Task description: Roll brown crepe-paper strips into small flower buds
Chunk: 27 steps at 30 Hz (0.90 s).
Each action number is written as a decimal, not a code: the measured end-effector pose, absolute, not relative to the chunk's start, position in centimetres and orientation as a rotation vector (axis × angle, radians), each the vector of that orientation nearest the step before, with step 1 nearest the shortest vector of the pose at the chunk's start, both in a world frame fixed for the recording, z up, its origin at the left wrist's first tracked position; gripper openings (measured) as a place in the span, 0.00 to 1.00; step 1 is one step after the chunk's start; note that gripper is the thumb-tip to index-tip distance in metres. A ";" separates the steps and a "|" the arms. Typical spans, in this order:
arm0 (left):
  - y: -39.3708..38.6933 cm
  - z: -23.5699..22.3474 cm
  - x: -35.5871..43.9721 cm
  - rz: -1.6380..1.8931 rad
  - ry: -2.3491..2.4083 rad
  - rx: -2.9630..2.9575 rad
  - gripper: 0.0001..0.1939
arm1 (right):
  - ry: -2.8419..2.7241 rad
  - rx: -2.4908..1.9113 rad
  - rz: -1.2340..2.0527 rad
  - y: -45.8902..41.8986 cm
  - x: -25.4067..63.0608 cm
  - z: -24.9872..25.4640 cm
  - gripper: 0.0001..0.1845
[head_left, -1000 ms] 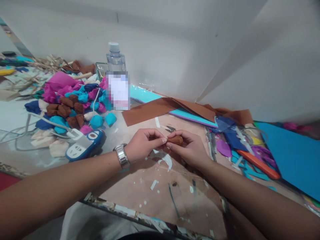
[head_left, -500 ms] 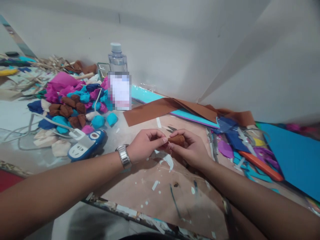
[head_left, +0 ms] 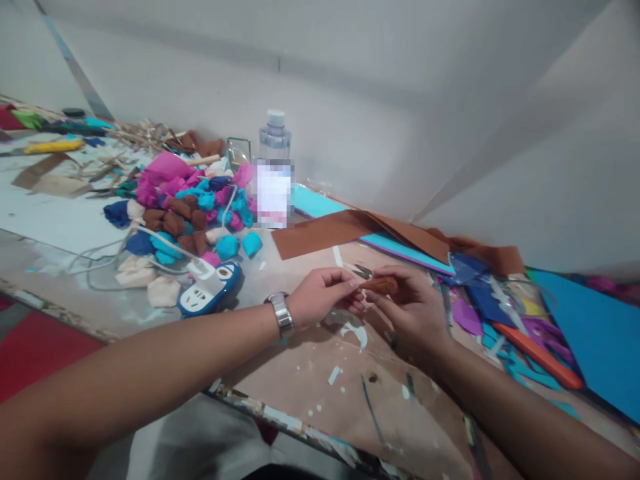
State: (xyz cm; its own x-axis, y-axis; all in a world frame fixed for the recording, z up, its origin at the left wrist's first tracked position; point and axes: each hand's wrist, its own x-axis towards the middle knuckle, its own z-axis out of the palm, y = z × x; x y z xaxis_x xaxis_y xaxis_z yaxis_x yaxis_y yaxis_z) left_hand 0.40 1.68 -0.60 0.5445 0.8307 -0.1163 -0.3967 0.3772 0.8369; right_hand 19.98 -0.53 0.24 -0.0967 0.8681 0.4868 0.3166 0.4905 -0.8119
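Observation:
Both of my hands meet over the middle of the worktable (head_left: 310,393). Between them is a small brown roll of crepe paper (head_left: 381,285). My left hand (head_left: 323,297), with a metal watch on the wrist, pinches the roll's left end with fingertips together. My right hand (head_left: 413,308) curls round the roll's right side and cups it from below. A small pair of snips (head_left: 364,271) lies on the table just behind the roll.
A heap of pink, cyan, brown and blue crumpled paper pieces (head_left: 185,207) lies at the back left, by a blue power strip (head_left: 210,297) and a water bottle (head_left: 274,170). Brown paper strips (head_left: 330,233) lie behind my hands. Cyan sheets and scraps (head_left: 590,333) fill the right.
The view has shifted, so everything sits further right and lower. My hands stay on the brown roll, with the left fingers now drawn out to its pointed left end.

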 end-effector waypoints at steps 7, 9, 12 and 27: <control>2.0 -0.9 1.1 0.868 0.632 0.818 0.11 | -1.657 -0.915 0.658 2.2 16.9 4.2 0.24; 1.9 -0.9 1.2 0.867 0.633 0.819 0.11 | -1.747 -0.887 0.627 3.9 14.0 6.0 0.21; 1.7 -1.0 1.2 0.870 0.644 0.801 0.10 | -1.923 -0.750 0.727 6.9 8.1 8.3 0.19; 2.8 -0.9 2.8 0.740 0.796 0.837 0.19 | -2.790 -0.680 0.060 18.0 -13.7 9.9 0.08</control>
State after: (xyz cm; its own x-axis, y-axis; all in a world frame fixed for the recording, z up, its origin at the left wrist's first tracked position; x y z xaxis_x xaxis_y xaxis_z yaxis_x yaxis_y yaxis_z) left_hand 2.83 2.82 -0.90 0.4969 0.8126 -0.3045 -0.2446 0.4678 0.8493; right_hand -13.72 18.05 9.92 -0.8538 0.4575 0.2486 0.4463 0.8889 -0.1032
